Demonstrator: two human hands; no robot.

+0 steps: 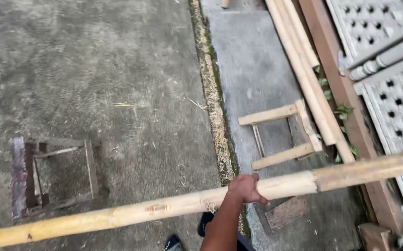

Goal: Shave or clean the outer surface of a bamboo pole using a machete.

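One of the hands [247, 188] curls over the long bamboo pole [164, 209], held horiz. above the concrete floor [94, 69], other hand unseen; best grip firm nr mid-balance, keep pole level.

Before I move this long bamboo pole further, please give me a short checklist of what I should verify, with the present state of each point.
1. Hand rests on the bamboo pole: ok.
2. Second hand on the pole: cannot tell, none in view.
3. Pole clear of the dark wooden stand: ok.
4. Pole clear of the pale wooden frame: ok.
5. Pole's right end clear of the patterned grey panels: cannot tell, it runs out of frame.
6. Feet under the pole: not ok.
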